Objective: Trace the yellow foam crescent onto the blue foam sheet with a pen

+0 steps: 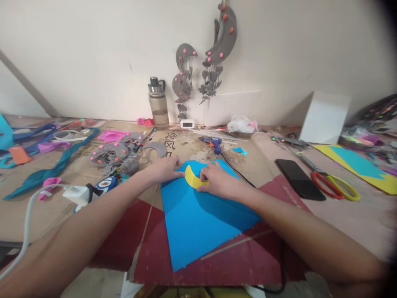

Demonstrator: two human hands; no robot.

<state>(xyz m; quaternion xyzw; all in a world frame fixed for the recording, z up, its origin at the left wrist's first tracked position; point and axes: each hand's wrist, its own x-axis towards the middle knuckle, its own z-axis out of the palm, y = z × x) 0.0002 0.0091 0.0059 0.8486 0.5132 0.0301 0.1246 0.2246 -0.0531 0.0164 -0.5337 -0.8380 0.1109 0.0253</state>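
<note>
The right hand (215, 179) pinches the right end of the yellow crescent (192, 178) between thumb and fingers, over the far part of the blue sheet (201, 223), near the middle of the tabletop's (347, 223) front edge. The left hand's (169, 169) grip is spread at the sheet's far left corner, thumb by the crescent. Toward the tabletop's back edge lies a glue gun (214, 143); a black phone (299, 179) lies to the right.

From my view, a plain off-white wall (102, 54) rises behind the wide work table (40, 215), its top covered with tan and pinkish cardboard. I see soft shadows on the wall at the right, a diagonal shadowed edge at the far left, and a pale grey floor (93, 283) below.
</note>
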